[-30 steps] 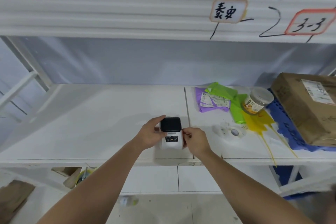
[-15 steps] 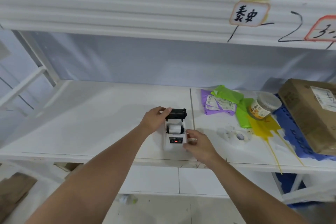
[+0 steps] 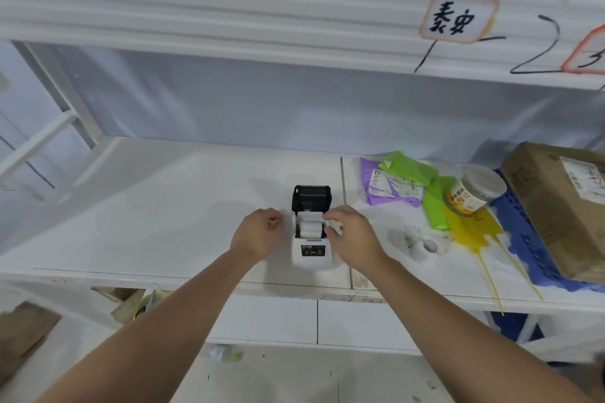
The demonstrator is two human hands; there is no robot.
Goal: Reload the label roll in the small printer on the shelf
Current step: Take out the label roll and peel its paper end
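A small white printer (image 3: pixel 312 253) stands near the front edge of the white shelf (image 3: pixel 163 222). Its black lid (image 3: pixel 311 202) is flipped up and back. A white label roll (image 3: pixel 311 229) lies inside the open bay. My left hand (image 3: pixel 257 234) hovers just left of the printer with fingers loosely curled, holding nothing. My right hand (image 3: pixel 352 237) is at the printer's right side, fingers spread, its fingertips at the edge of the roll bay. A second white label roll (image 3: pixel 427 247) lies on the shelf to the right.
Purple (image 3: pixel 389 186) and green mailer bags (image 3: pixel 422 186), a clear plastic jar (image 3: pixel 473 195), a yellow bag (image 3: pixel 471 227), a blue crate (image 3: pixel 523 239) and a cardboard box (image 3: pixel 563 203) crowd the shelf's right side. An upper shelf (image 3: pixel 229 10) with handwritten tags hangs overhead.
The printer's lid went from closed to fully open. My left hand let go of the lid and dropped beside the printer. My right hand moved up to the roll bay.
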